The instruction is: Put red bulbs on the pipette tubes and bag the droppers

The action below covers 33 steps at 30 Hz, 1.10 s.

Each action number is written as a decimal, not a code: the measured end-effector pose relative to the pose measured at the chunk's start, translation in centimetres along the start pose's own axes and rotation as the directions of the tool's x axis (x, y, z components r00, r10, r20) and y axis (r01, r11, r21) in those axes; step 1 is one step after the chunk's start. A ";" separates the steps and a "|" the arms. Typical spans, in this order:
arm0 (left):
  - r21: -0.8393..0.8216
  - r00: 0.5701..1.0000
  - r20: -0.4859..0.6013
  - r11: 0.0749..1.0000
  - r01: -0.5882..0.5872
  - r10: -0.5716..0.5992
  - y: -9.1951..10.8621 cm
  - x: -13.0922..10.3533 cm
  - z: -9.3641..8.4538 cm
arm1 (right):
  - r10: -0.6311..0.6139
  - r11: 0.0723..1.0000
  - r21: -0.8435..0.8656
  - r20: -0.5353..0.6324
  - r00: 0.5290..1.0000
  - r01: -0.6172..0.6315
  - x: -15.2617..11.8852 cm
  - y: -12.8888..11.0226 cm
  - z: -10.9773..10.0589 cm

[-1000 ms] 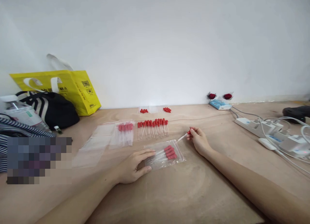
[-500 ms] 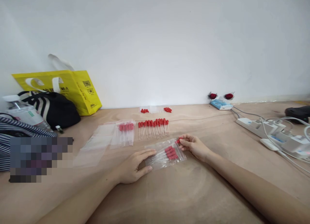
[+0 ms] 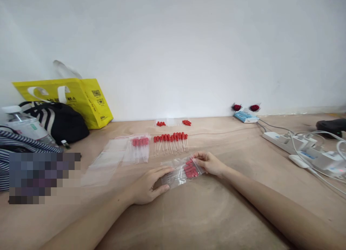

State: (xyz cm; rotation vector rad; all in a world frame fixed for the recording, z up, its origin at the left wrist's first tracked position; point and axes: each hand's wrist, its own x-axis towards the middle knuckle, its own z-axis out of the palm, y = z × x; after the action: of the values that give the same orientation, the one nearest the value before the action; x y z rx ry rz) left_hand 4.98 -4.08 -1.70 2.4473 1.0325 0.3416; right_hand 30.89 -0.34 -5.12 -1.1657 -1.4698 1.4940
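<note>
A clear zip bag (image 3: pixel 175 178) lies at a slant on the table, holding several droppers (image 3: pixel 190 170) with red bulbs and thin clear stems. My left hand (image 3: pixel 151 183) grips the bag's left end, its thumb at the lower corner and its fingers along the upper edge. At the bag's right end, my right hand (image 3: pixel 209 163) pinches a red-bulbed dropper (image 3: pixel 192 157) at the bag's mouth; its stem lies inside the bag, and the fingers partly hide the bulb. Beyond the bag lies a row of loose droppers (image 3: pixel 171 142).
Left of the row lies a filled bag of droppers (image 3: pixel 140 149) beside flat clear bags (image 3: pixel 108 160). Loose red bulbs (image 3: pixel 186 123) lie by the wall. A yellow bag (image 3: pixel 100 109), black pouch (image 3: pixel 69 122) and bottle (image 3: pixel 32 127) stand left; a power strip (image 3: pixel 286 143) with cables lies right.
My right hand has moved left towards the bag, carrying the dropper further into its mouth. My left hand stays in place on the bag.
</note>
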 end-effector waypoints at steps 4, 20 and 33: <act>0.020 1.000 0.019 1.000 0.012 -0.013 0.1 0.0 -0.1 | 0.036 0.999 -0.012 -0.159 0.987 -0.038 0.3 0.4 0.5; -0.020 0.984 -0.104 0.989 -0.147 0.144 0.3 0.3 0.2 | -0.063 0.959 -0.283 -0.099 0.993 0.032 -0.9 -0.3 -1.2; -0.400 0.983 0.097 0.898 0.181 -0.155 0.5 7.4 -0.2 | -0.202 0.977 -0.063 0.040 0.979 0.204 -1.1 -0.4 2.0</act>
State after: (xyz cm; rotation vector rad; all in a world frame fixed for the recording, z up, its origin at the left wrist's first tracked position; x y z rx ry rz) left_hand 10.32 1.08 -0.93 1.9693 1.0195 0.3773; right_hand 29.28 -1.98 -4.77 -0.9996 -1.6201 1.3396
